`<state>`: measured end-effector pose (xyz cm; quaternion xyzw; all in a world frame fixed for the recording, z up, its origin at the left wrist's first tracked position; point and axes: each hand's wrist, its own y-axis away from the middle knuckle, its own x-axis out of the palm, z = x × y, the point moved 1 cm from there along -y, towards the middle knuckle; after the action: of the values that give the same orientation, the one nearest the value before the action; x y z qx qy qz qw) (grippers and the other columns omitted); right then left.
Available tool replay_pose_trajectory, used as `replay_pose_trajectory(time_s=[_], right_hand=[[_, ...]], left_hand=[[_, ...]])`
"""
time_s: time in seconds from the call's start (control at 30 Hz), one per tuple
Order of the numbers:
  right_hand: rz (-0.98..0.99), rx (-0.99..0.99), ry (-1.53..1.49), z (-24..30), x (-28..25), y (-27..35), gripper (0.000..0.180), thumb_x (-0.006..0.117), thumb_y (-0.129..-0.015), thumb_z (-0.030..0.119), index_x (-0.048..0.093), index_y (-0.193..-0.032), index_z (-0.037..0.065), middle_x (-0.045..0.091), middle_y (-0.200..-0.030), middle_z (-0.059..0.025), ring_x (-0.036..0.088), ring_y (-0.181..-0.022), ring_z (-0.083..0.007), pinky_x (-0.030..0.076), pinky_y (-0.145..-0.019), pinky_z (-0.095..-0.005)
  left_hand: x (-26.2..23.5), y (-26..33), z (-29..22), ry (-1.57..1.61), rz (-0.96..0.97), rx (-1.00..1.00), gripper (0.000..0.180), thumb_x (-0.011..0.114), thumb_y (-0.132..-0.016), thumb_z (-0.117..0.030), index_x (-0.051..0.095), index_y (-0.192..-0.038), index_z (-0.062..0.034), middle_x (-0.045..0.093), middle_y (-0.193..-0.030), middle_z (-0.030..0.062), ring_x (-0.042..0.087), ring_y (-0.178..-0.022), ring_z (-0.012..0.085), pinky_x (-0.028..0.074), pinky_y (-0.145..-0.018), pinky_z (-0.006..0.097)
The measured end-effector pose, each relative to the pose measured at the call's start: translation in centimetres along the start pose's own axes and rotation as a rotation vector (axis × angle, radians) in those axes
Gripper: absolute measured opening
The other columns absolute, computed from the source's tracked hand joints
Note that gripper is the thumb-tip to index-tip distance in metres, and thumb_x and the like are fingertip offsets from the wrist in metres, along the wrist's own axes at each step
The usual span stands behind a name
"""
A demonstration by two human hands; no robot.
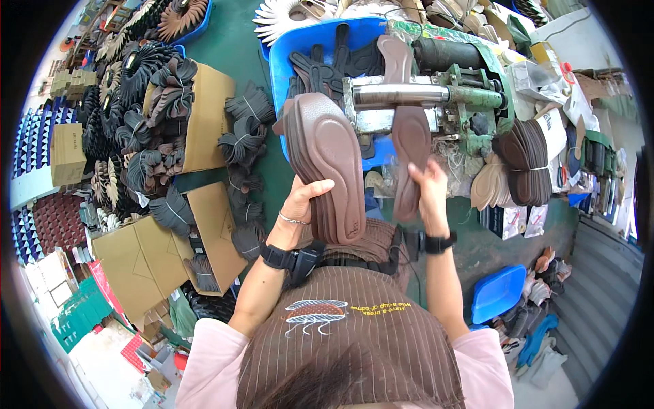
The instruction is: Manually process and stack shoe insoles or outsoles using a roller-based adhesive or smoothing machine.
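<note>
A thick stack of brown shoe insoles (334, 157) stands tilted in front of me, heels toward me. My left hand (302, 203) grips it from the left side, thumb across the top insole. To the right, a single brown insole (413, 133) reaches from the roller machine's near edge toward me, its heel end smeared by motion. My right hand (430, 187) is closed at its right edge, thumb on top; the other fingers are partly hidden. The steel roller (402, 94) lies just beyond this insole. Another brown insole (395, 54) sticks up on the roller's far side.
A blue tub (281, 65) with dark insoles sits behind the machine (487, 102). Cardboard boxes (211, 116) and bundled dark insoles (243, 140) crowd the left. Right of the machine lies a tied brown insole bundle (523, 163). A blue basin (499, 293) stands lower right.
</note>
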<state>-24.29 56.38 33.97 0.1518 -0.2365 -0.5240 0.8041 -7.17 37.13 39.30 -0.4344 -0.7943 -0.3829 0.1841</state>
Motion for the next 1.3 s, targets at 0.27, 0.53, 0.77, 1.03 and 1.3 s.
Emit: replay_pose_trajectory(time_s=[0.27, 0.53, 0.77, 1.03, 1.3], right_hand=[[0.338, -0.032, 0.054, 2.8, 9.2, 3.9, 0.036, 0.066, -0.089, 0.012, 0.052, -0.117, -0.005, 0.065, -0.107, -0.0129, 0.061, -0.103, -0.0157, 0.049, -0.089, -0.0284], [0.077, -0.264, -0.019, 3.3, 7.9, 4.2, 0.041, 0.06, -0.085, -0.008, 0.048, -0.123, 0.001, 0.061, -0.118, -0.0103, 0.058, -0.107, -0.0157, 0.047, -0.092, -0.0277], [0.027, -0.204, 0.142, -0.2, -1.0, 3.5, 0.03, 0.064, -0.084, -0.005, 0.058, -0.113, -0.004, 0.065, -0.109, -0.0077, 0.06, -0.099, -0.0145, 0.046, -0.089, -0.0279], [0.104, -0.218, 0.132, 3.5, 3.0, -0.4, 0.024, 0.067, -0.084, -0.001, 0.061, -0.107, -0.003, 0.067, -0.102, -0.0063, 0.061, -0.092, -0.0113, 0.048, -0.084, -0.0268], [0.098, -0.055, 0.1, 4.1, 4.5, -2.6, 0.028, 0.062, -0.093, 0.022, 0.062, -0.104, -0.003, 0.069, -0.085, -0.0095, 0.064, -0.069, -0.0125, 0.051, -0.062, -0.0268]], left_hand=[[1.5, -1.5, 0.8, -0.231, -0.062, 0.155, 0.057, 0.072, -0.075, -0.004, 0.049, -0.126, 0.0025, 0.061, -0.116, 0.0127, 0.061, -0.105, 0.0226, 0.05, -0.092, 0.035], [2.2, -2.1, 1.2, -0.32, -0.157, 0.289, 0.052, 0.076, -0.074, -0.001, 0.054, -0.121, 0.0025, 0.062, -0.115, 0.0096, 0.061, -0.104, 0.0187, 0.049, -0.092, 0.031], [-0.9, -1.3, 0.3, 0.023, -0.066, 0.086, 0.057, 0.069, -0.078, -0.007, 0.046, -0.13, 0.0003, 0.06, -0.116, 0.0119, 0.06, -0.105, 0.0237, 0.049, -0.094, 0.036], [-0.7, -0.5, 0.1, 0.087, -0.045, 0.055, 0.056, 0.065, -0.078, -0.009, 0.046, -0.129, 0.0023, 0.058, -0.12, 0.014, 0.058, -0.11, 0.0266, 0.046, -0.099, 0.039], [0.1, -0.5, 0.6, -0.157, -0.005, 0.02, 0.058, 0.07, -0.076, -0.006, 0.048, -0.129, 0.0003, 0.059, -0.119, 0.0109, 0.06, -0.109, 0.0228, 0.048, -0.094, 0.036]])
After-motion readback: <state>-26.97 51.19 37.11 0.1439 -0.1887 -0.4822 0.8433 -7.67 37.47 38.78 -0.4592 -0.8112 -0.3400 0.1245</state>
